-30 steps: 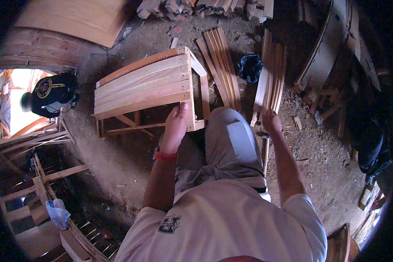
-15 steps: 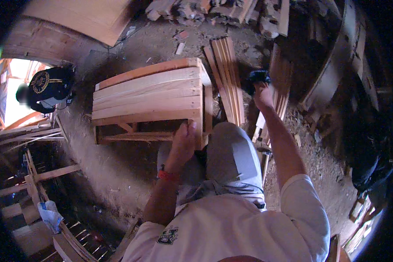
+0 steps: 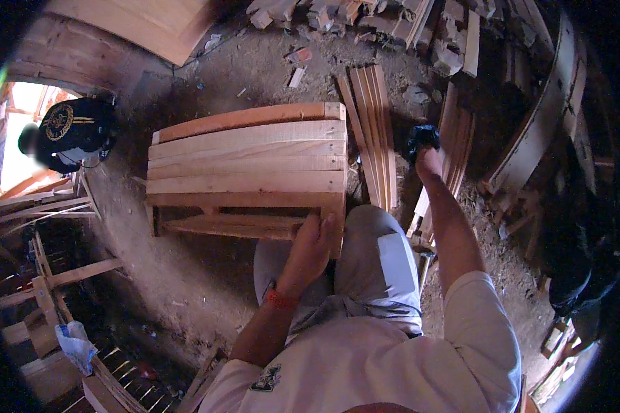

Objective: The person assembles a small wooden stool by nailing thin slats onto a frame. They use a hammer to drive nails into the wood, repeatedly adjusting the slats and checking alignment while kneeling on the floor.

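Observation:
A low slatted wooden bench (image 3: 248, 155) of pale, unpainted boards stands on the ground before my knees. At its near right corner, my left hand (image 3: 315, 242) is closed round the frame below the top, with some fingers hidden. My right hand (image 3: 429, 162) is stretched out to the right, closed on a crumpled black plastic bag (image 3: 424, 138); its contents cannot be seen. Between the bench and that hand lies a fan of narrow wooden slats (image 3: 374, 138). What looks like a hammer (image 3: 426, 260) rests beside my right knee.
More boards (image 3: 456, 131) lie beyond the right hand. Stacked timber (image 3: 420, 27) lines the far side. A large plywood sheet (image 3: 138, 27) is at the far left. Another person (image 3: 76, 134) bends near the bright opening. A wooden rack (image 3: 62, 296) with a plastic bag (image 3: 77, 347) stands near left.
My view has shifted, so the bench appears slightly lower and further right. The right hand keeps the black bag and the left hand stays at the bench corner.

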{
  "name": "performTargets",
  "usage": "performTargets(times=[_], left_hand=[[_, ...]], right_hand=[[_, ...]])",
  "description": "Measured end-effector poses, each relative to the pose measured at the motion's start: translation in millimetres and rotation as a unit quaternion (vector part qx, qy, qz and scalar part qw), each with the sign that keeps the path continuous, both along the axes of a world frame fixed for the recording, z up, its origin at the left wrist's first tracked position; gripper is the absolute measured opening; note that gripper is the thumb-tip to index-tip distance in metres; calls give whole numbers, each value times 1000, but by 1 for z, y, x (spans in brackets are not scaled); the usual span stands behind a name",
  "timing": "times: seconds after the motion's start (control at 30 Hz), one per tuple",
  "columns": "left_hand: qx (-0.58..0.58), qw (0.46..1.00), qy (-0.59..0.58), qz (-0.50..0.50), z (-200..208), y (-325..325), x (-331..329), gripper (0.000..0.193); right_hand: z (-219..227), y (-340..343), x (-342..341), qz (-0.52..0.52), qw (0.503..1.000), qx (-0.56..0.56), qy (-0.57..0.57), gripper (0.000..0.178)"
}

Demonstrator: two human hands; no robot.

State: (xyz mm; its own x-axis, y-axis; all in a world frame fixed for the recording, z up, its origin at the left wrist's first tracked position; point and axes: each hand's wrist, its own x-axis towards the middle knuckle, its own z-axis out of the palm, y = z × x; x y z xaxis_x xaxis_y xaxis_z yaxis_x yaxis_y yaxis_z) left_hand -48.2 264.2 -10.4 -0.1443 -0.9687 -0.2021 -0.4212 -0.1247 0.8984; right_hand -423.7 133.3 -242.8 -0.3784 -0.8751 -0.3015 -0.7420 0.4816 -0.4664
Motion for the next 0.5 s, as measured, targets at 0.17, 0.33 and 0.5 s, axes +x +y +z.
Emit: performTargets(times=[0.17,0.33,0.5], left_hand=[[90,993,48,57,16,-7,-4,34],[-133,989,-62,8,5,11,21,32],[-62,994,67,65,42,21,36,31]], right_hand=[[14,-8,8,-15,996,-82,33,40],[16,-11,7,-26,991,-129,-4,35],[50,3,-7,29,984,-154,83,21]])
